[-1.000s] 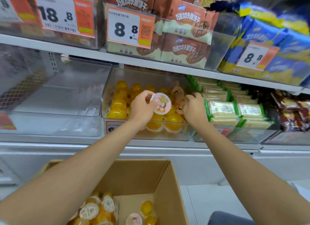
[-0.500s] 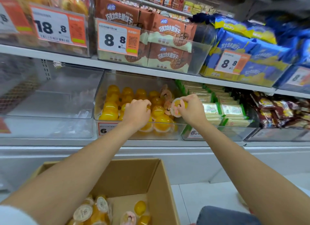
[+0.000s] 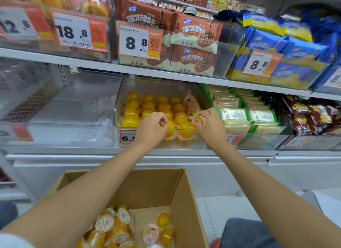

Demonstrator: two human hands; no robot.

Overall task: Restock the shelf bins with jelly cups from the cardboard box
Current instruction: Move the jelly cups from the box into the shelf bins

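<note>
A clear shelf bin (image 3: 184, 145) on the lower shelf holds several yellow jelly cups (image 3: 147, 104), most of them dome up. My left hand (image 3: 150, 129) reaches over the bin's front wall, its fingers curled onto the top of a front-row jelly cup (image 3: 170, 131). My right hand (image 3: 210, 126) is at the bin's right side and pinches a jelly cup with a picture lid (image 3: 199, 120), beside a row of cups standing on edge (image 3: 191, 103). Below, the open cardboard box (image 3: 191, 201) holds more jelly cups (image 3: 110, 227).
An empty clear bin (image 3: 73, 135) sits left of the jelly bin. Green-wrapped biscuit packs (image 3: 234, 114) fill the bin on the right. The shelf above (image 3: 92, 64) carries brown and blue biscuit bags with price tags. My knee in jeans (image 3: 245, 233) is right of the box.
My left hand brought its lidded cup down into the bin's front row. My right hand drew a lidded cup up from the bin's right side. The view shifted slightly.
</note>
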